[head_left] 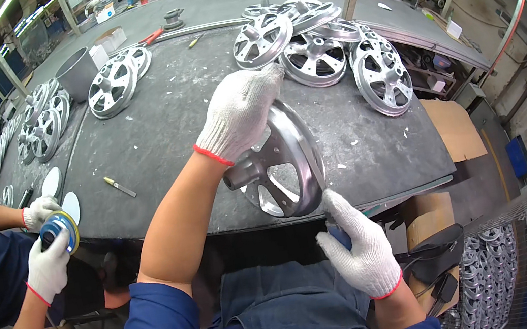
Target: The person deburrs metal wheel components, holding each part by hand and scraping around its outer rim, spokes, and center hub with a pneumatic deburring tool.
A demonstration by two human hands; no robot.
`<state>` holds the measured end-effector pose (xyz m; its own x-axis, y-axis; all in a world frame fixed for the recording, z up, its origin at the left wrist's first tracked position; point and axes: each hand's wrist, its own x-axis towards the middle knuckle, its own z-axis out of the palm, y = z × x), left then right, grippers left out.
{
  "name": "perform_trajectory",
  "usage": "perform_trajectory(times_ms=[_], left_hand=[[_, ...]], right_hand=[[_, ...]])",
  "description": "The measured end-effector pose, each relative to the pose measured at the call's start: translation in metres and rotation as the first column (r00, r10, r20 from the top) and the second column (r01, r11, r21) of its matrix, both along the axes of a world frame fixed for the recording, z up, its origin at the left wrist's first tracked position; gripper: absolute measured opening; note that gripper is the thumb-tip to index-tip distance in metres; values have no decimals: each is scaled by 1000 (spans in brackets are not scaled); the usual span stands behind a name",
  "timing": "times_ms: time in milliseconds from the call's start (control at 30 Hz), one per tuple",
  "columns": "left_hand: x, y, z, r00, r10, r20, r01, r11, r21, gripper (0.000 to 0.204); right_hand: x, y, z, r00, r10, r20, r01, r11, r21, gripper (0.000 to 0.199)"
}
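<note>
1. My left hand (pixel 243 113) grips wheel (pixel 308 182) by its upper rim.
2. My right hand (pixel 363 248) holds blue tool (pixel 339 235), partly hidden, near lower rim.
3. Wheel tilted between my hands, by near edge of surface (pixel 157 136).

1. Left forearm (pixel 183 221), bare, angles forward and rightward.
2. Left hand (pixel 242 112), gloved, reaches farther forward, fingers (pixel 274 76) curled in a grip.
3. Right forearm (pixel 398 311) is bent upward.
4. Right hand (pixel 364 251), gloved, grips lower, index finger (pixel 340 206) extended.
</note>
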<state>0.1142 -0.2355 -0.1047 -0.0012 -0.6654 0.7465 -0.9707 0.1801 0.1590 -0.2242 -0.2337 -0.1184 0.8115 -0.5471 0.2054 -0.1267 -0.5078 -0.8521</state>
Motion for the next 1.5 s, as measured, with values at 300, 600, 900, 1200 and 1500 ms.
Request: perform_trajectory(times_ms=[300,600,900,1200,1500], left_hand=[[-5,-4,9,997,12,74,-4,994,-105,14],[-1,-6,7,999,30,39,-25,993,-116,21],[-10,3,5,988,-19,153,54,972,-227,34],[-3,10,6,986,-90,143,119,970,-210,34],[8,13,-3,993,-54,105,77,972,-223,38]], right_hand=[[12,-9,37,997,38,-67,-39,999,-10,67],[0,1,32,992,39,-120,-33,998,56,67],[14,-9,50,986,54,-160,-61,997,-37,67],[3,2,40,988,59,-141,-57,998,14,69],[6,2,34,994,80,-81,-82,996,-24,67]])
